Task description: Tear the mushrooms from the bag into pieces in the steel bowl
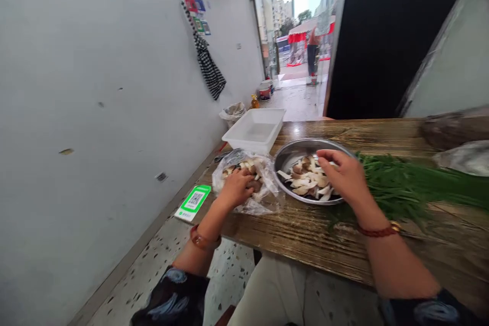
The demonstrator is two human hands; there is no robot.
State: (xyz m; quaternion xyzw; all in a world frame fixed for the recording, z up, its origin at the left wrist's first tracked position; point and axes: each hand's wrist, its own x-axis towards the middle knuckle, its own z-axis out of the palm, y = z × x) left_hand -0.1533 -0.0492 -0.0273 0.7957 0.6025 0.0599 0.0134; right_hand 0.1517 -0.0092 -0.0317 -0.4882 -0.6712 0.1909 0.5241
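Note:
My left hand [237, 187] reaches into a clear plastic bag [263, 198] of mushrooms on the wooden table [305, 234], its fingers closed around a mushroom. My right hand [344, 173] hovers over a round metal bowl [294, 150] filled with torn mushroom pieces [305, 181]; its fingers are curled over the pieces, and I cannot see whether they hold one. Both wrists wear reddish bead bracelets.
A white plastic tub [255, 130] stands behind the bag at the table's far left corner. A bundle of green chives [405, 186] lies right of the bowl. A green QR-code card [193, 202] leans by the wall. An open doorway shows a person standing outside [313, 53].

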